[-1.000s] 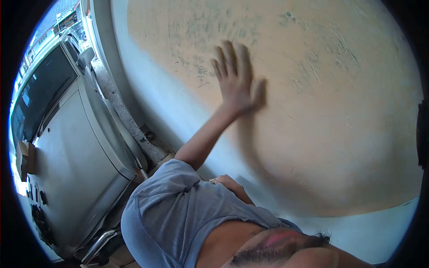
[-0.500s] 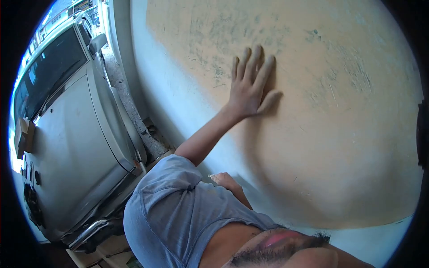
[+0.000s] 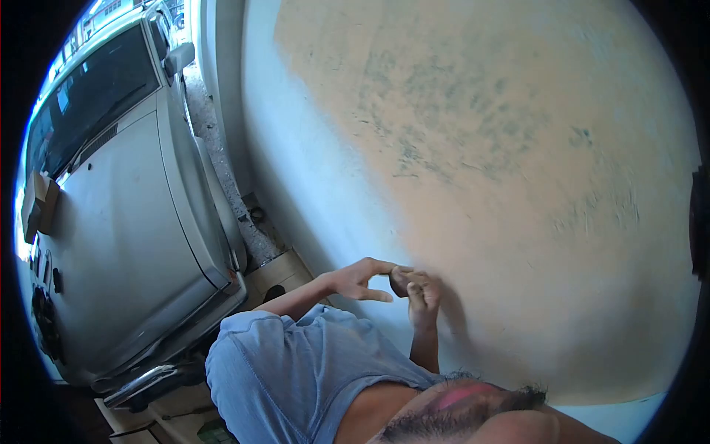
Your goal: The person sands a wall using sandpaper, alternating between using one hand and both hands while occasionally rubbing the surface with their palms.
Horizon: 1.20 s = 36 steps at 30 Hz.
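Note:
My left hand [image 3: 361,280] reaches across in front of the grey shirt [image 3: 296,370]. Its thumb and fingers are apart, and the fingertips meet my right hand [image 3: 423,290]. The fingers of my right hand are curled, with a dark patch beside them. I cannot make out whether that patch is a held thing or a shaded palm. Both hands are close to the lower left edge of the tan area on the wall [image 3: 473,244]. Dark greenish smudges and scratch marks show on the wall above the hands.
A silver-grey car [image 3: 126,214] stands at the left, with a cardboard box [image 3: 46,203] on its hood. Rubble-strewn ground [image 3: 214,148] runs between car and wall. Tan boards or boxes [image 3: 285,275] lie low behind my left arm.
My left hand has left the wall and come down to my right hand. My right hand has risen slightly and moved right to meet it. The view has shifted a little.

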{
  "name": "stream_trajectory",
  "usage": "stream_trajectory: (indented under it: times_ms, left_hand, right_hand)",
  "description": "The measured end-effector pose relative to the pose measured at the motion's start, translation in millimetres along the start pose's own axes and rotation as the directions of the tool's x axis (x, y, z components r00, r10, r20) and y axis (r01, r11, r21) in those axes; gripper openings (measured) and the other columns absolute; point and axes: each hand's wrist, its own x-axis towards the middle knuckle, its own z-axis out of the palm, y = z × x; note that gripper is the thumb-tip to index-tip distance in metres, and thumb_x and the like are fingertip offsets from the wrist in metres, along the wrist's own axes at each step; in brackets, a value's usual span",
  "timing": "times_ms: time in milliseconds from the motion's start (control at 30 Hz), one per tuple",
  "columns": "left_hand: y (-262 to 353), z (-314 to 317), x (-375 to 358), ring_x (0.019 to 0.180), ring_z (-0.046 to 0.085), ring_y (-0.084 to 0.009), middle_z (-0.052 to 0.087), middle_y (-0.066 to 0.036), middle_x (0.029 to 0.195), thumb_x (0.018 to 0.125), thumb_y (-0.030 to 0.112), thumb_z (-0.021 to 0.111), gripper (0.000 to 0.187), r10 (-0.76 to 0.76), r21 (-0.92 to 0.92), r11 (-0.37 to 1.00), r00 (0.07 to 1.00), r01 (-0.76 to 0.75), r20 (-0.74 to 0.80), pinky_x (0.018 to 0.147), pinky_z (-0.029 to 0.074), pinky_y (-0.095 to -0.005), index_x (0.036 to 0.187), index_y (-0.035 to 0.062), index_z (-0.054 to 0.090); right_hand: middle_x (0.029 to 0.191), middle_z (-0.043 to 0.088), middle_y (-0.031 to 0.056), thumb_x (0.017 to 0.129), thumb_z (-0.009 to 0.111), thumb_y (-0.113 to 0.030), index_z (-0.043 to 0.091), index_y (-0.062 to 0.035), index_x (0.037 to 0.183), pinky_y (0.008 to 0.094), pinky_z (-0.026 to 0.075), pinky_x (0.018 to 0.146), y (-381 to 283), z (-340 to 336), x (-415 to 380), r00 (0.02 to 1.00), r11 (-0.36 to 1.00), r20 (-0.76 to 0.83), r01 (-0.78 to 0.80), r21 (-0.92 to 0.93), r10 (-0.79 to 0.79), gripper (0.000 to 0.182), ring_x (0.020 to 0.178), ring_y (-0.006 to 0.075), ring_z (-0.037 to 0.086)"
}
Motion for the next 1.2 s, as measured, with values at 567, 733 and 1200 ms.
stream_trajectory:
  times_ms: [567,733,1200]
  left_hand:
    - [-9,-259,53,0.109,0.063,-0.0274,0.064,-0.016,0.116,0.075,-0.005,0.059,0.047,0.794,0.936,0.319,0.497,0.147,-0.349,0.088,0.054,-0.0383,0.121,0.003,0.062]
    - [-38,-270,82,0.118,0.058,-0.0279,0.06,-0.015,0.125,0.085,0.007,0.057,0.041,0.771,0.931,0.346,0.53,0.118,-0.354,0.108,0.041,-0.04,0.126,0.0027,0.056]
    - [-88,-385,69,0.128,0.05,-0.0311,0.055,-0.011,0.134,0.091,0.011,0.051,0.035,0.777,0.907,0.419,0.534,-0.045,-0.333,0.115,0.027,-0.047,0.125,0.0119,0.061]
  right_hand:
    - [0.119,0.062,0.0218,0.1,0.045,-0.023,0.064,0.0051,0.111,0.0489,0.045,0.097,-136,21,137,0.495,-0.206,0.266,0.172,-0.963,-0.827,0.036,0.113,0.0384,0.058]
    - [0.113,0.065,0.0193,0.099,0.047,-0.019,0.068,0.0026,0.104,0.0493,0.044,0.098,-134,20,149,0.524,-0.445,0.348,-0.068,-0.893,-0.777,0.03,0.113,0.0374,0.06]
    - [0.146,0.04,0.0211,0.101,0.028,-0.042,0.042,0.0019,0.14,0.052,0.021,0.112,-124,26,162,0.558,-0.45,0.179,-0.397,-0.8,-0.81,0.06,0.136,0.0402,0.036]
